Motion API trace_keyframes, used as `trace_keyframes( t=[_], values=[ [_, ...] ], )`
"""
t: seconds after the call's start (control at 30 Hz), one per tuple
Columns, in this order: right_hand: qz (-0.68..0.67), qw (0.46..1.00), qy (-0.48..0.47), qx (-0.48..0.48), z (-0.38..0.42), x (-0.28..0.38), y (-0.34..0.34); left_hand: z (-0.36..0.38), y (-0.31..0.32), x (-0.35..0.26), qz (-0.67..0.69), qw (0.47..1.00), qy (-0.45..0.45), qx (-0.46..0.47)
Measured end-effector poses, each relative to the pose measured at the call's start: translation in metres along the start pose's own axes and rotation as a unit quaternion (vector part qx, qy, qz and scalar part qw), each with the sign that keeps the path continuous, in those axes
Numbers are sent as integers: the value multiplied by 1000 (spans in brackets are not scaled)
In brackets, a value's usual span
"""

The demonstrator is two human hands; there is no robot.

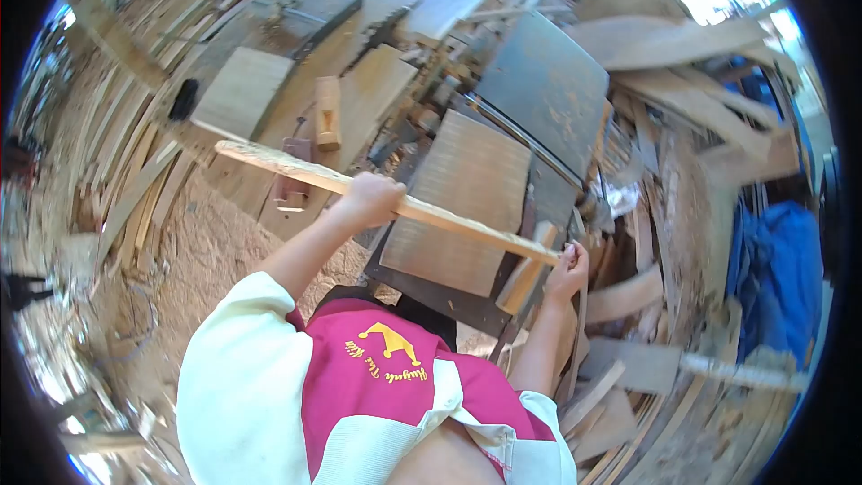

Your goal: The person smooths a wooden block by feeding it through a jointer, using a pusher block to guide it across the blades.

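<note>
A long, narrow wooden strip [467, 225] lies across the view in both my hands, with a rough, bark-like edge toward its left end. My left hand [375, 200] is wrapped round it left of its middle. At the strip's right end my right hand [566, 271] pinches it between thumb and fingers. Beneath the strip is a flat brown board [462, 198] on a dark machine table. A short wooden block [523, 280] lies at the board's right edge, close to my right hand.
Beyond the board stands a grey metal plate [543, 81] with sawdust on it. On the left bench are a wooden block [328, 114] and a pale square board [242, 92]. Planks lie along the left. A blue cloth [779, 278] hangs at right.
</note>
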State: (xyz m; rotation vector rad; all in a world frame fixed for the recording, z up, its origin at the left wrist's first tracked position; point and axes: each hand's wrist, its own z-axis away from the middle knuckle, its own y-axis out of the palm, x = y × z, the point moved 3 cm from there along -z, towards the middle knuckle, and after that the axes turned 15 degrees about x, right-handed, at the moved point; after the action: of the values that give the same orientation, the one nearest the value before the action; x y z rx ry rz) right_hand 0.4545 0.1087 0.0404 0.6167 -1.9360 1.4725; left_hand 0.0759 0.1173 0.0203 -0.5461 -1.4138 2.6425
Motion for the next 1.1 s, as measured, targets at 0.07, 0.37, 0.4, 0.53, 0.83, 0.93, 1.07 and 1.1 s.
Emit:
trace_keyframes(
  t=[0.07,0.37,0.4,0.53,0.83,0.93,1.07,1.1],
  values=[
    [93,992,-70,53,-41,3,19,-3,11,3,-10,999,-2,-38],
    [348,869,27,351,-93,6,101,7,24,-11,-33,991,2,-129],
    [358,865,32,348,-93,3,102,9,26,-12,-49,991,11,-124],
    [338,902,17,270,-91,-13,100,12,30,-10,-56,984,20,-167],
    [332,889,25,313,-102,-54,106,61,11,20,-16,974,58,-217],
    [317,868,88,371,-114,-52,104,92,2,39,-6,973,31,-227],
    [127,918,115,358,-123,-53,91,129,1,74,10,972,-9,-233],
    [129,918,116,357,-131,-58,84,138,-1,82,12,972,-8,-234]
  ],
)
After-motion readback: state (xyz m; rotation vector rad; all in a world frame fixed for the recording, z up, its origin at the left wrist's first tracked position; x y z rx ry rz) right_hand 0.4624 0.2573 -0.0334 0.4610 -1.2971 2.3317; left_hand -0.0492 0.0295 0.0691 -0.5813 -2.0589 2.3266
